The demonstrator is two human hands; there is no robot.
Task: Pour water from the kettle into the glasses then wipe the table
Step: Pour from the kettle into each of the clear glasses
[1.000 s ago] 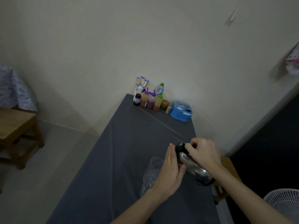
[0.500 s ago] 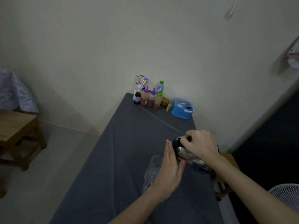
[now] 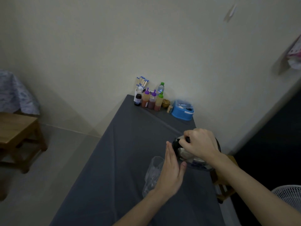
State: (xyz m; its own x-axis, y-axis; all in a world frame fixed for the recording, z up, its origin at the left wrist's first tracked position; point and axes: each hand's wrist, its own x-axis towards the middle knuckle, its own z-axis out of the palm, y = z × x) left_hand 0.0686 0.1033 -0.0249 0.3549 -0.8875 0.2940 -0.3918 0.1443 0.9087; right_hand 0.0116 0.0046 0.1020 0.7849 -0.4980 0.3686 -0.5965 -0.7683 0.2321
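A steel kettle [image 3: 184,154] with a black lid stands at the right side of the table [image 3: 130,144], which is covered by a dark grey cloth. My right hand [image 3: 201,145] grips the kettle from above at its lid and handle. My left hand [image 3: 171,170] is flat with fingers straight, its thumb close to the kettle's side. Clear glasses [image 3: 153,173] stand just left of that hand, partly hidden by it; I cannot tell how many.
Sauce bottles [image 3: 152,100], a water bottle [image 3: 161,88], a cup of sticks [image 3: 141,84] and a blue box [image 3: 182,110] stand at the table's far end by the wall. A wooden stool [image 3: 17,136] is at left, a white fan [image 3: 290,198] at lower right.
The kettle and my right hand have shifted slightly away and up in view. My left hand has loosened from the kettle's side, its thumb now barely near it.
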